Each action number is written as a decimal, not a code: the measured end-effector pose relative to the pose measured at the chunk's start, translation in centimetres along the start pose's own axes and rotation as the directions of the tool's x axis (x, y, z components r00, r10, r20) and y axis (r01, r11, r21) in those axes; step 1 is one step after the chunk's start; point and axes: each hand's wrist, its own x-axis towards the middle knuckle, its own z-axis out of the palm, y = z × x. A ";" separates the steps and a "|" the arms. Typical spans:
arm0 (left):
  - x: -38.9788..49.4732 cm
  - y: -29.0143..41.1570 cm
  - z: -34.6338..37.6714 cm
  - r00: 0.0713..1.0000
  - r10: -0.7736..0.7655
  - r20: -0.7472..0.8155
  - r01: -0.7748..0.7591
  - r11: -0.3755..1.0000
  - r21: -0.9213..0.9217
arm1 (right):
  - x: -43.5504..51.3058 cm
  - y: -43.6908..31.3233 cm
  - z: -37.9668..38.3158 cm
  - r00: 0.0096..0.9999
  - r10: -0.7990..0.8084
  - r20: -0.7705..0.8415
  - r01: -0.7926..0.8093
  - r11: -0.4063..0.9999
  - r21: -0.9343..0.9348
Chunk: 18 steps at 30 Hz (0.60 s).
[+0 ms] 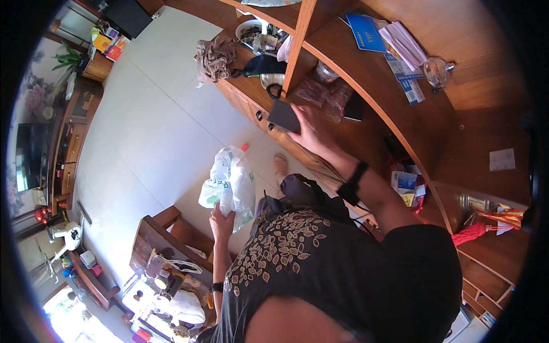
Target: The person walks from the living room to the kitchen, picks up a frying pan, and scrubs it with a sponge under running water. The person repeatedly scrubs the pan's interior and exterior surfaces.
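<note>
My left hand (pixel 222 224) grips a white translucent plastic bag (pixel 229 182) with green printing, which hangs over the tiled floor. The bag's contents are hard to make out. In my right hand (pixel 309 130) is a flat dark box-like object (pixel 284 116), held by its edge at the front of a wooden shelf unit (pixel 373 141). On the shelf close behind that hand lie clear plastic packets with something reddish inside (pixel 336 96). A glass jar with a metal lid (pixel 327 72) stands beyond them.
A crumpled brown cloth (pixel 216 58) and a bowl of small items (pixel 257 34) occupy the cabinet's far end. Higher up lie a blue booklet (pixel 365 33) and a glass ornament (pixel 437 70). A cluttered table (pixel 171 296) stands at lower left. Drawer knobs (pixel 259 115) protrude below the shelf.
</note>
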 end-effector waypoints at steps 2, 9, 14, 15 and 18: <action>1.7 0.3 0.2 1.000 0.014 -0.011 -0.013 0.999 0.035 | -2.2 1.3 -2.7 0.993 0.097 -0.061 -0.095 0.994 0.047; 6.3 1.2 0.3 0.994 0.083 0.069 -0.084 0.996 0.013 | -7.2 8.3 -7.9 0.715 0.613 -0.336 -0.634 0.771 0.055; 9.3 2.6 -1.7 0.970 0.103 0.220 -0.115 0.993 0.040 | -5.5 10.7 -6.1 0.662 0.674 -0.327 -0.718 0.696 -0.020; 9.7 2.1 -2.3 0.969 0.120 0.218 -0.133 0.990 0.045 | -5.4 10.6 -5.5 0.658 0.658 -0.367 -0.724 0.686 -0.068; 10.8 0.8 -4.2 0.975 0.111 0.193 -0.117 0.993 0.020 | -5.1 9.1 -4.3 0.625 0.653 -0.427 -0.767 0.614 -0.184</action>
